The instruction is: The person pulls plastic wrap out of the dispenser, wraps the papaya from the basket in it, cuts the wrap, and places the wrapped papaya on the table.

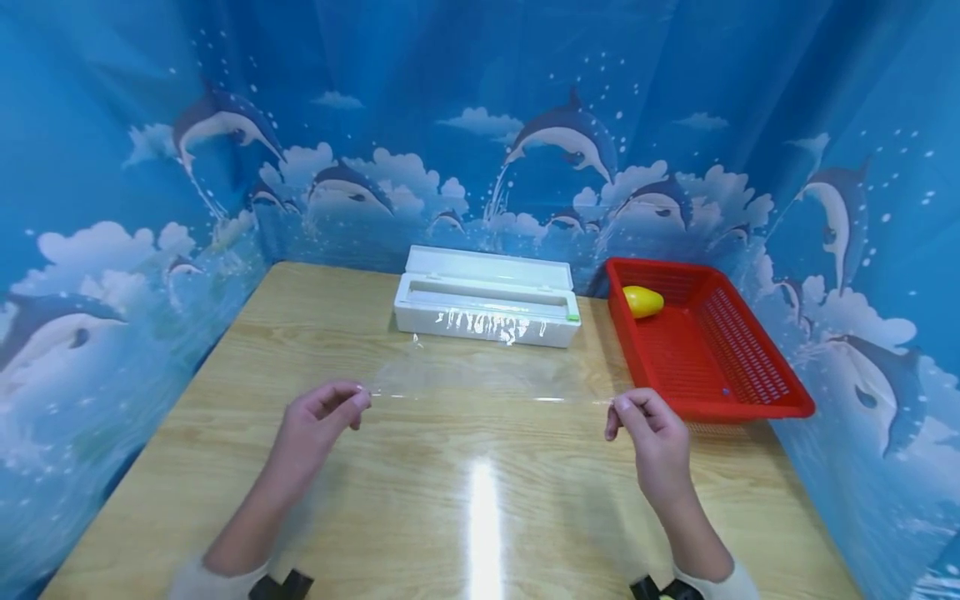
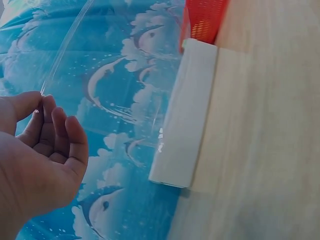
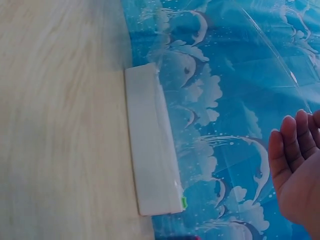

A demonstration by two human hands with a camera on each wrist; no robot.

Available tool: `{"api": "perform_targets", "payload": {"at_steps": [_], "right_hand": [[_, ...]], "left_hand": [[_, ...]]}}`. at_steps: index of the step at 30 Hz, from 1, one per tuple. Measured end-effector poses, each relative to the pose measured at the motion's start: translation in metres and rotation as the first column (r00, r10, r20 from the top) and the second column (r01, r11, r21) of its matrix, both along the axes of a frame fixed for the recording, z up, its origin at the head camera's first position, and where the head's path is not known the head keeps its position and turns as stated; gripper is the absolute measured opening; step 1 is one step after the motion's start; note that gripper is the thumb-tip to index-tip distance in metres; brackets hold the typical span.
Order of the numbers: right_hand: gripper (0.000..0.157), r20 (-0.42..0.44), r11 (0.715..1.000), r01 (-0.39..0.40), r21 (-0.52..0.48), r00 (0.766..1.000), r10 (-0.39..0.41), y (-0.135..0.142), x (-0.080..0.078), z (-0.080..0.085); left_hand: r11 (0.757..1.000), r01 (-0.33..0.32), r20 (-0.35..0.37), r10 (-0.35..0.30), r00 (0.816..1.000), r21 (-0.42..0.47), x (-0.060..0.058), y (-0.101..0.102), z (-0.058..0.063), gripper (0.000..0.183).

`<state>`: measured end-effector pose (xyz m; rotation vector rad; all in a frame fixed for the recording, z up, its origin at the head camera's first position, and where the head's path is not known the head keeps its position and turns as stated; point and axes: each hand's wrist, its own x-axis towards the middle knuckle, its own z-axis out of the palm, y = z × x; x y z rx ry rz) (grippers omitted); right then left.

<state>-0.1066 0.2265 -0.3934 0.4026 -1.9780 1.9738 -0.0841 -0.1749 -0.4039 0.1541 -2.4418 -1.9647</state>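
Observation:
A clear sheet of plastic wrap (image 1: 480, 382) stretches from the white dispenser box (image 1: 487, 327) toward me, its front edge drawn taut between both hands. My left hand (image 1: 324, 421) pinches the left corner between thumb and forefinger. At the right corner, my right hand (image 1: 651, 437) pinches the same edge. The box stands with its lid (image 1: 489, 267) raised at the back, and wrinkled film clings over its front wall. In the left wrist view the film's edge runs up from the fingertips (image 2: 42, 97); the right wrist view cuts off part of the right hand (image 3: 297, 170).
A red plastic basket (image 1: 693, 408) stands on the right of the wooden table (image 1: 480, 517), close to my right hand. Inside it lies a yellow fruit-shaped item (image 1: 642, 302). A blue dolphin-print curtain (image 1: 450, 100) encloses the back and sides. A green piece (image 1: 573, 317) sits at the box's right end.

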Motion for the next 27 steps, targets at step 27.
{"api": "perform_targets", "payload": {"at_steps": [27], "right_hand": [[0.015,0.336,0.924,-0.003,0.383,0.932,-0.137,0.009,-0.003,-0.061]], "left_hand": [[0.989,0.108,0.136,-0.093,0.986,-0.104,-0.007,-0.009,-0.053,0.034]]}}
